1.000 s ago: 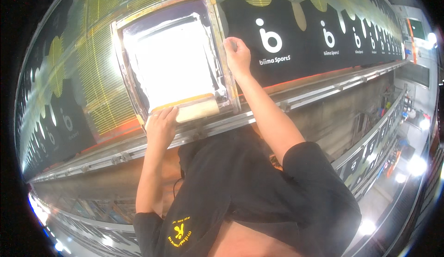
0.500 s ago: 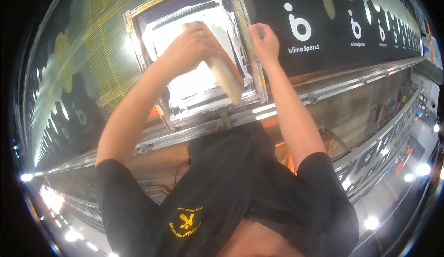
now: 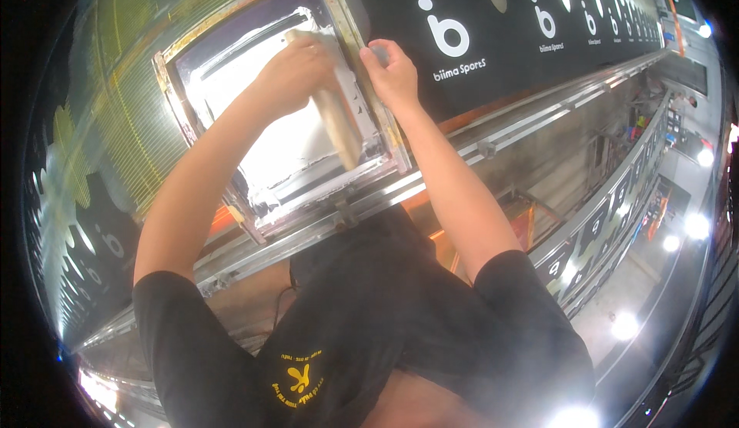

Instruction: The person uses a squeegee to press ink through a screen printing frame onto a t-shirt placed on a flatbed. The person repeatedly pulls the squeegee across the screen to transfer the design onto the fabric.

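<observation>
My left hand (image 3: 299, 72) is closed round the top of a long, pale squeegee (image 3: 337, 132), slightly smeared by motion. The squeegee stands tilted in white ink (image 3: 250, 132) inside a printing screen with a worn wooden-looking frame (image 3: 391, 137). My right hand (image 3: 396, 80) is at the outer side of the frame's right rail, its thumb against or very near the rail. Its fingers are curled, and a small greyish patch shows between thumb and fingers; I cannot make out what it is. Black fabric pieces (image 3: 412, 58) with white prints lie right of the screen.
A metal rail (image 3: 462, 155) runs along the table's near edge, with small stops on it. More black printed pieces (image 3: 104, 232) lie to the left on the yellow-striped table (image 3: 131, 120). Another table with printed pieces (image 3: 600, 224) stands at the right. Bright lamps (image 3: 697, 226) show beyond.
The whole view has shifted, so screen and hands appear farther left. The squeegee has tipped, and its orange edge no longer shows clearly. My right hand keeps its place by the rail.
</observation>
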Motion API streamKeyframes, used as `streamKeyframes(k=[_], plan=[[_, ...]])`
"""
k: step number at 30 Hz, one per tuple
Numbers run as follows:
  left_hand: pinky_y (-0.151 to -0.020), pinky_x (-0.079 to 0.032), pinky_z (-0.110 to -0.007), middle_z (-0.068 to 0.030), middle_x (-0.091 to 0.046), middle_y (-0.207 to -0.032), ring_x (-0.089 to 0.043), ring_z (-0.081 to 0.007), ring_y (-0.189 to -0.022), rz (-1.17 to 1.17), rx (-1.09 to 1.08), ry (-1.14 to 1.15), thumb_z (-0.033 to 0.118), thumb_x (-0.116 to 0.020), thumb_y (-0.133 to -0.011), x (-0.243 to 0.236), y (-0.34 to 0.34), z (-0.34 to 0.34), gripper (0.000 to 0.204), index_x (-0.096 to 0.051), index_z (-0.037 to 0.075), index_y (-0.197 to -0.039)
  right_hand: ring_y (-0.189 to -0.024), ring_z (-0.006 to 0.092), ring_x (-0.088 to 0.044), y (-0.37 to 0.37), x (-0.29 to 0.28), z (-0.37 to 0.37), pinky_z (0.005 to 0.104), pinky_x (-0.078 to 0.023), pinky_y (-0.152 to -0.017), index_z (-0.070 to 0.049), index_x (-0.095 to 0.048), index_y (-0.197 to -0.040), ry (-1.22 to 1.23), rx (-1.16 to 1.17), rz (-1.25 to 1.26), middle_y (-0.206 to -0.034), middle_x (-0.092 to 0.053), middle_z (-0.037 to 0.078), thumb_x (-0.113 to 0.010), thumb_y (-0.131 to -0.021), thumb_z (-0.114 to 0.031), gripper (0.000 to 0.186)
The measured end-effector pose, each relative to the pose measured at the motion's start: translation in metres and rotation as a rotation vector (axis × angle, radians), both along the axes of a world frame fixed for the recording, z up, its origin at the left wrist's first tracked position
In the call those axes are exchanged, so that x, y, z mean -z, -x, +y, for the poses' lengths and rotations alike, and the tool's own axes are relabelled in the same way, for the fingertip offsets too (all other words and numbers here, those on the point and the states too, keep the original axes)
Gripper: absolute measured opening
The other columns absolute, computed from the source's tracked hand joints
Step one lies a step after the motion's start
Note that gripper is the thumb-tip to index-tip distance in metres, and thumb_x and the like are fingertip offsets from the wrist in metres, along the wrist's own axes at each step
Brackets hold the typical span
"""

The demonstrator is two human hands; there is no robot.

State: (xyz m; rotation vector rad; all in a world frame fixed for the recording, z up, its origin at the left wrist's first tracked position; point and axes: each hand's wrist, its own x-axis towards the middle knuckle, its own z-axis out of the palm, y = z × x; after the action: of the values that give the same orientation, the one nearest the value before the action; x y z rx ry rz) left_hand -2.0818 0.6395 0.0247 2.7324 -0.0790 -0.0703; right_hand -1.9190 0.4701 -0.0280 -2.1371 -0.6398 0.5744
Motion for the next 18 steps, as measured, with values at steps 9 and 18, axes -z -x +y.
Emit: streamKeyframes(k=[9,18], plan=[[-0.106,-0.046,-0.04,0.0008,-0.079,-0.117,-0.07,-0.0211,-0.115,0.026,-0.35,-0.072,0.003,-0.072,-0.081,-0.034,0.162,-0.033,0.033,-0.079,0.014,-0.111,-0.119,0.0403,-0.057,0.014,-0.022,-0.009,0.0485,-0.048,-0.101,-0.002,-0.068,-0.125,-0.152,-0.124,-0.417,-0.12,-0.063,0.022,-0.079,-0.092,-0.045,0.055],[-0.073,-0.056,-0.044,-0.0056,-0.077,-0.086,-0.074,-0.0289,-0.082,0.103,-0.766,-0.084,0.031,-0.082,-0.088,-0.038,0.137,-0.002,0.021,-0.08,0.016,-0.103,-0.094,0.0299,-0.07,0.058,-0.067,0.066,0.0433,-0.055,-0.084,-0.009,-0.072,-0.108,-0.27,-0.963,-0.636,-0.096,-0.073,0.007,-0.083,-0.085,-0.025,0.03]])
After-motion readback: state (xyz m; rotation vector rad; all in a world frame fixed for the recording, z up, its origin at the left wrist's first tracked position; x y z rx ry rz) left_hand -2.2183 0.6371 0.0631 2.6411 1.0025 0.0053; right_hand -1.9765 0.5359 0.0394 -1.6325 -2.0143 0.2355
